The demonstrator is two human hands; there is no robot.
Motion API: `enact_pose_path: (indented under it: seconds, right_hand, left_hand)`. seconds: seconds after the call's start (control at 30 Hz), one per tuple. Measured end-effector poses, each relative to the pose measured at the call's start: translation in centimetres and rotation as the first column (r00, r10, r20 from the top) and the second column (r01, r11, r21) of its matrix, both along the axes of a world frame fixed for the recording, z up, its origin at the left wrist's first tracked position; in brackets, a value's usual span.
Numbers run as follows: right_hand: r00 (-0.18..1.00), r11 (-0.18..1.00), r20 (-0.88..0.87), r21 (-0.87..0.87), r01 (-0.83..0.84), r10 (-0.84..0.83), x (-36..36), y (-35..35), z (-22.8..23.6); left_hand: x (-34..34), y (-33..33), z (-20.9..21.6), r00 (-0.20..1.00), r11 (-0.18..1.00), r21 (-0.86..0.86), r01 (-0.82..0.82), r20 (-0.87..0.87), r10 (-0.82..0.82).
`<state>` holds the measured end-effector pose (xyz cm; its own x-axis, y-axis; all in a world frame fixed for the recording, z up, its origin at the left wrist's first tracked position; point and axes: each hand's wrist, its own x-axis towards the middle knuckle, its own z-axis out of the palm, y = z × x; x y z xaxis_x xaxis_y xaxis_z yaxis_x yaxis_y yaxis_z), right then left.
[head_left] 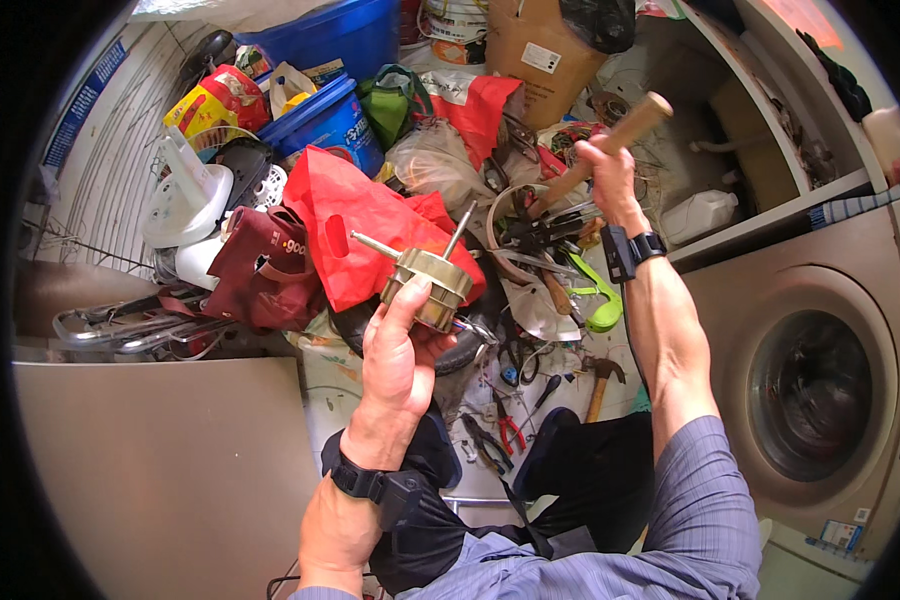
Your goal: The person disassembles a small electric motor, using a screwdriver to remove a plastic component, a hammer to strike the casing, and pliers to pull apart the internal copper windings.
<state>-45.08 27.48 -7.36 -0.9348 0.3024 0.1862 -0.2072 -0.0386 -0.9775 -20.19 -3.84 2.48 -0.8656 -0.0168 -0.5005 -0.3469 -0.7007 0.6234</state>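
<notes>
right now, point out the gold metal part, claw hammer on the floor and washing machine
Gold metal part [442, 285]: head view, round body
Claw hammer [598, 394]: head view, wooden handle
Washing machine [820, 395]: head view, round door

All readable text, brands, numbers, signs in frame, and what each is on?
I don't copy wording; print stands on:
Maroon bag: pale lettering
Blue tub: white print
Blue strip at far left: lettering
White label on the carton: too small to read
Washing machine sticker: too small to read
Metal part in the left hand: none discernible
</notes>
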Motion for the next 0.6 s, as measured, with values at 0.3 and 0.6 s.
enact_pose_path:
  seconds: [0.3, 0.6]
  right_hand:
    - [0.932, 0.597, 0.128, -0.736, 0.319, -0.339, 1.7, 5.7, -1.7]
    - [0.958, 0.553, -0.102, -0.83, 0.067, -0.269, 4.7, 7.4, 6.1]
  left_hand:
    - [0.9, 1.2, 0.0, 0.993, 0.991, -0.073, 0.112, -0.016, -0.113]
    - [0.2, 1.9, -0.9, 0.99, 0.989, -0.069, 0.134, -0.041, -0.137]
